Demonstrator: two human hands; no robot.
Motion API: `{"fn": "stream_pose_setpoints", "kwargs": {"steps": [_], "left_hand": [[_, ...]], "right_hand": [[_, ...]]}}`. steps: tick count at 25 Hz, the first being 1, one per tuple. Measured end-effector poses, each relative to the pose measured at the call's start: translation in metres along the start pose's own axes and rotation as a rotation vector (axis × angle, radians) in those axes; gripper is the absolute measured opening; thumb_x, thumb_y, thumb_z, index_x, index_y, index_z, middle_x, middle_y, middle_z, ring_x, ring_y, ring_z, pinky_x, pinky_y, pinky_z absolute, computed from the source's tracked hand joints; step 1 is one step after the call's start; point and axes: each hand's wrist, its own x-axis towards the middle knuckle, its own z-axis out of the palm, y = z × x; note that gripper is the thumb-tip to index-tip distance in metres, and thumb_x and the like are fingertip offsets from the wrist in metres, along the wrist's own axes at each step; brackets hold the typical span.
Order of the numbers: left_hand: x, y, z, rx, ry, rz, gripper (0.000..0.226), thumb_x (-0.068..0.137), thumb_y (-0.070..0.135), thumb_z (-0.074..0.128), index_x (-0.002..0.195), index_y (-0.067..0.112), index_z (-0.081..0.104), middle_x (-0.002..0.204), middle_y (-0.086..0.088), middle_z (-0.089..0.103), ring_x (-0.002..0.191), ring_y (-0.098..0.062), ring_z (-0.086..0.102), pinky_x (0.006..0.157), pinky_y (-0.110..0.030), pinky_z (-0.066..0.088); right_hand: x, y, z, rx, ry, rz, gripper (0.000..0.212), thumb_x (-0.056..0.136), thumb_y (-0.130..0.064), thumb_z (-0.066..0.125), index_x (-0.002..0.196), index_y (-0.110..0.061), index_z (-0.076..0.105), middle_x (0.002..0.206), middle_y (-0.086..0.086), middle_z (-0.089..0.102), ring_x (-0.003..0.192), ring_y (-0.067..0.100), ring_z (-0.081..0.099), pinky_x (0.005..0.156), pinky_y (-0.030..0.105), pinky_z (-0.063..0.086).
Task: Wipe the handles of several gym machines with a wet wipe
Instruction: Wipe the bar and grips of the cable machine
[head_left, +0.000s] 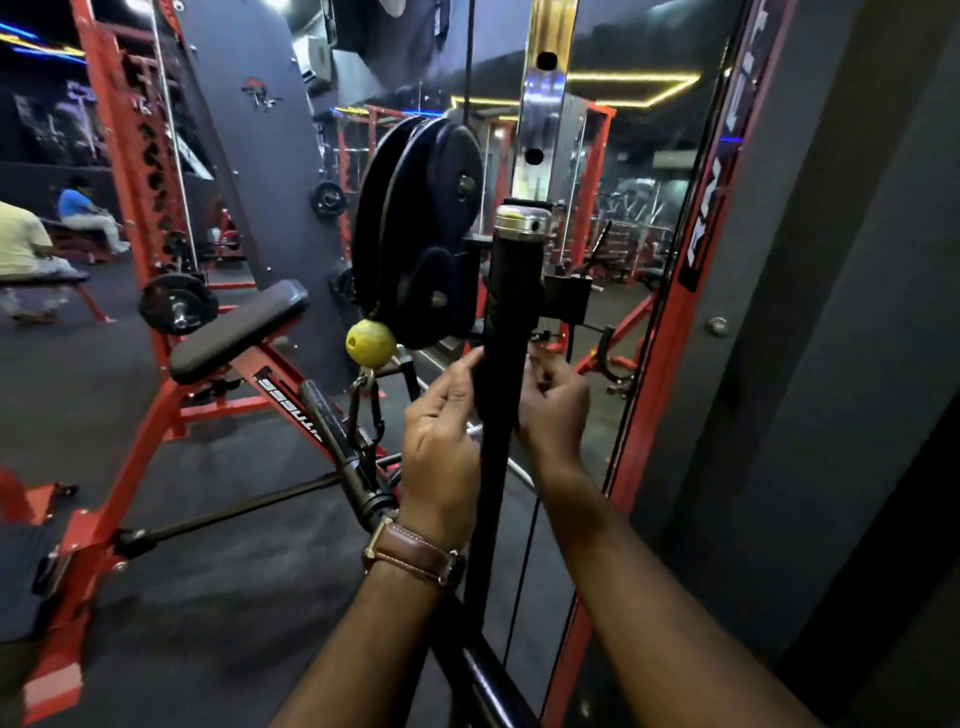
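Now wiping the upright black handle (511, 312) at frame centre.
My left hand (441, 421) and right hand (553, 400) curl around it; wipe unseen, so I should rub full length.

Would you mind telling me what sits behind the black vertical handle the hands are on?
Behind the black handle are the black pulley wheel, a chrome post and a mirror. Both hands, left and right, cover its middle; no wipe is visible.
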Motion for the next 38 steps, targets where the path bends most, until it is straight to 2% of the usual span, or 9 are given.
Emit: {"fn": "stream_pose_setpoints", "kwargs": {"steps": [2,6,12,14,19,23,27,31,38], "left_hand": [[-0.001,0.004,-0.001,0.01,-0.003,-0.011,0.046,0.096,0.039,0.045,0.125,0.01,0.064,0.123,-0.004,0.071,0.122,-0.015,0.063,0.102,-0.026,0.049],[-0.003,0.008,0.001,0.032,-0.011,0.002,0.04,0.091,0.037,0.045,0.117,0.016,0.068,0.117,0.002,0.074,0.119,-0.013,0.065,0.098,-0.022,0.05],[-0.003,0.007,-0.003,0.09,0.01,0.008,0.042,0.098,0.034,0.049,0.128,0.008,0.063,0.127,-0.008,0.069,0.124,-0.021,0.062,0.111,-0.038,0.045],[-0.004,0.007,-0.003,0.084,-0.009,0.004,0.041,0.099,0.033,0.048,0.129,0.008,0.062,0.127,-0.008,0.069,0.125,-0.022,0.062,0.11,-0.037,0.045],[-0.009,0.008,0.002,0.153,-0.007,0.047,0.035,0.103,0.021,0.04,0.129,0.011,0.062,0.129,-0.003,0.068,0.128,-0.018,0.059,0.111,-0.035,0.044],[-0.011,0.002,0.004,0.198,0.039,0.072,0.033,0.102,0.02,0.042,0.127,0.015,0.063,0.13,0.0,0.068,0.129,-0.017,0.058,0.112,-0.036,0.042],[-0.015,0.002,0.01,0.215,0.046,0.094,0.032,0.104,0.018,0.039,0.124,0.016,0.064,0.125,0.002,0.071,0.125,-0.015,0.061,0.104,-0.028,0.048],[-0.02,0.002,0.012,0.205,0.045,0.125,0.029,0.104,0.02,0.042,0.118,0.022,0.067,0.12,0.006,0.073,0.122,-0.013,0.063,0.097,-0.022,0.049],[-0.022,0.005,0.014,0.189,0.028,0.127,0.033,0.097,0.036,0.048,0.111,0.027,0.076,0.123,0.002,0.072,0.124,-0.016,0.062,0.1,-0.025,0.048]], "right_hand": [[-0.025,0.003,0.002,0.077,0.041,0.101,0.014,0.097,-0.018,0.061,0.101,-0.025,0.072,0.093,-0.003,0.072,0.086,0.013,0.069,0.082,0.038,0.058],[-0.046,0.011,-0.004,0.582,-0.087,0.506,0.011,0.098,-0.013,0.06,0.104,-0.016,0.068,0.073,-0.002,0.069,0.056,0.005,0.059,0.055,0.022,0.047],[-0.033,0.005,-0.001,0.173,-0.414,0.463,0.048,0.103,-0.014,0.042,0.059,-0.015,0.063,0.044,-0.007,0.054,0.036,0.0,0.049,0.035,0.014,0.037],[-0.048,-0.002,-0.009,0.54,-0.488,0.657,0.039,0.101,-0.004,0.038,0.072,-0.008,0.064,0.052,0.004,0.062,0.039,0.008,0.059,0.034,0.01,0.039],[-0.009,0.007,-0.002,0.605,-0.394,0.756,0.009,0.087,-0.026,0.058,0.082,-0.019,0.059,0.086,0.009,0.065,0.093,0.029,0.063,0.08,0.035,0.056],[-0.036,-0.001,-0.026,0.768,-0.264,0.742,0.012,0.097,-0.001,0.057,0.101,0.004,0.066,0.081,0.015,0.071,0.069,0.024,0.071,0.054,0.027,0.057],[-0.033,0.002,-0.025,0.435,-0.091,0.362,0.008,0.083,-0.021,0.079,0.081,-0.013,0.076,0.073,0.006,0.074,0.07,0.025,0.072,0.07,0.048,0.061],[-0.039,-0.011,-0.027,0.409,-0.092,0.217,0.012,0.089,-0.018,0.073,0.079,-0.012,0.073,0.063,0.005,0.068,0.056,0.017,0.064,0.059,0.038,0.056],[-0.033,-0.008,-0.036,0.288,-0.158,-0.024,0.01,0.093,-0.022,0.068,0.084,-0.021,0.074,0.074,-0.003,0.072,0.072,0.009,0.07,0.064,0.033,0.056]]}}
